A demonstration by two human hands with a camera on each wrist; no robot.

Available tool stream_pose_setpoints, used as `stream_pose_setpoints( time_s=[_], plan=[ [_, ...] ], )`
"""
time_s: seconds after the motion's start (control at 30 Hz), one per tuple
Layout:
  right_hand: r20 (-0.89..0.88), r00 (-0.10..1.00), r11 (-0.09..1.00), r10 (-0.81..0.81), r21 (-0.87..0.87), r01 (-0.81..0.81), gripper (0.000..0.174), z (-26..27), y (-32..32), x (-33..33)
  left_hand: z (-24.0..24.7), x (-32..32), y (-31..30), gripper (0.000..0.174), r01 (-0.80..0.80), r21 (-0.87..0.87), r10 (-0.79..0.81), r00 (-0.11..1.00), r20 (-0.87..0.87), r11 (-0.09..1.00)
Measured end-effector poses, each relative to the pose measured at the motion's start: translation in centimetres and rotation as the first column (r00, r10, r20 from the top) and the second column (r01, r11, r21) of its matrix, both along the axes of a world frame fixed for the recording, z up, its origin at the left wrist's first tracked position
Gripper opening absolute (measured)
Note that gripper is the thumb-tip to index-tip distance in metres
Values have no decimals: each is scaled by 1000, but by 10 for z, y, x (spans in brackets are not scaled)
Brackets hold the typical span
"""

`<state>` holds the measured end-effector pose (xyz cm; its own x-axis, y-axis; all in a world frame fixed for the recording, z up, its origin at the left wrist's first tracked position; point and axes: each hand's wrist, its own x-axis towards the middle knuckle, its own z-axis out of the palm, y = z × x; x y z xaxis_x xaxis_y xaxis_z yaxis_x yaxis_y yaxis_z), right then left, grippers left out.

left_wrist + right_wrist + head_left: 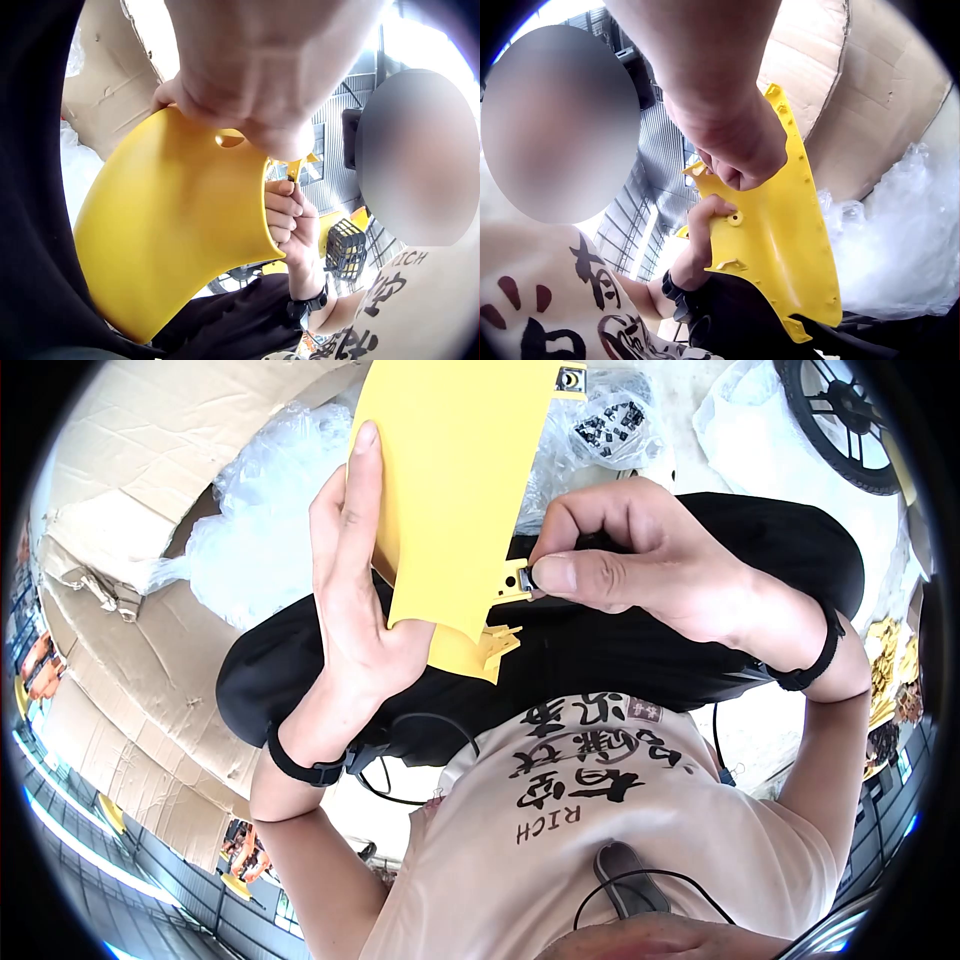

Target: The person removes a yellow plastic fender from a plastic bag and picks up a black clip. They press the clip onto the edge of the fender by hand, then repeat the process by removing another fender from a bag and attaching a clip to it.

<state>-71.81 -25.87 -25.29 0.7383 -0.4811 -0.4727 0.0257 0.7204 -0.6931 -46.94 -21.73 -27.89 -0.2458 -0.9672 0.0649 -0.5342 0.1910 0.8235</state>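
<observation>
A curved yellow plastic panel is held upright over the lap. My left hand grips it by its left side and lower edge, fingers along the outer face; in the right wrist view the thumb bends over the inner face beside a round boss. With thumb and bent forefinger, my right hand pinches a small metal clip at a holed tab on the panel's right edge. A similar dark clip sits on the tab near the top. The left wrist view shows the panel's smooth outside.
Beyond the panel lies a clear bag of small black pieces. Crumpled clear plastic and cardboard spread on the left. A black spoked wheel stands at the upper right, and yellow parts lie at the far right.
</observation>
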Motion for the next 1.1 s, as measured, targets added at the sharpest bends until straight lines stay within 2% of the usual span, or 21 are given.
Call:
stream_pose_setpoints(
  time_s=[0.17, 0.27, 0.33, 0.4, 0.5, 0.57, 0.6, 0.63, 0.67, 0.7, 0.77, 0.8, 0.87, 1.0, 1.07, 1.1],
  plan=[
    [-36, 999, 999, -12, -33, 11, 22, -1, 6, 6, -3, -2, 0, 88, 65, -56, -59, 993, 102, 996],
    [-48, 998, 998, -47, 32, 48, 21, -4, 9, 7, -6, -4, 2, 88, 42, -39, -38, 995, 93, 998],
    [8, 998, 985, -66, 161, 64, 27, -7, 11, 5, -5, -6, 2, 88, 42, -39, -37, 994, 103, 998],
    [-2, 997, 987, -73, 142, 73, 27, -6, 11, 7, -5, -7, 1, 89, 43, -46, -37, 993, 112, 998],
    [12, 996, 986, -93, 137, 90, 28, -5, 8, 7, -5, -7, 2, 88, 13, 18, -15, 997, 81, 1000],
    [42, 994, 984, -105, 149, 97, 28, -6, 5, 6, -6, -5, 1, 86, 11, 157, 8, 993, -120, 988],
    [128, 985, 981, -113, 169, 91, 28, -6, 3, 4, -6, -5, 0, 86, 12, 153, 6, 993, -120, 988],
    [213, 970, 979, -121, 188, 81, 28, -6, 1, 3, -5, -5, 0, 84, 2, 188, 36, 979, -198, 982],
    [225, 967, 987, -119, 136, 90, 28, -6, 2, 3, -4, -5, -1, 83, -6, 222, 68, 959, -273, 975],
    [228, 967, 987, -118, 132, 89, 28, -8, 2, 3, -5, -3, -1, 83, -7, 218, 68, 960, -271, 976],
    [229, 971, 995, -74, 85, 56, 27, -12, 2, 3, -7, 2, 0, 97, 27, 315, 38, 979, -201, 949],
    [231, 970, 995, -74, 85, 56, 27, -12, 2, 4, -7, 0, 0, 97, 27, 315, 38, 979, -198, 949],
    [192, 980, 996, -59, 74, 46, 28, -11, 3, 6, -5, -7, 1, 82, 49, 200, 3, 968, -252, 979],
    [174, 985, 998, -11, 63, -1, 29, -16, 7, 6, -7, -8, 5, 81, 52, 169, -9, 968, -249, 984],
    [180, 983, 993, -44, 112, 24, 33, -20, 8, 5, -4, -7, 4, 81, -2, 324, 100, 953, -286, 946],
    [177, 984, 994, -34, 111, 15, 33, -19, 7, 5, -4, -6, 3, 81, -10, 323, 109, 951, -290, 946]
  ],
)
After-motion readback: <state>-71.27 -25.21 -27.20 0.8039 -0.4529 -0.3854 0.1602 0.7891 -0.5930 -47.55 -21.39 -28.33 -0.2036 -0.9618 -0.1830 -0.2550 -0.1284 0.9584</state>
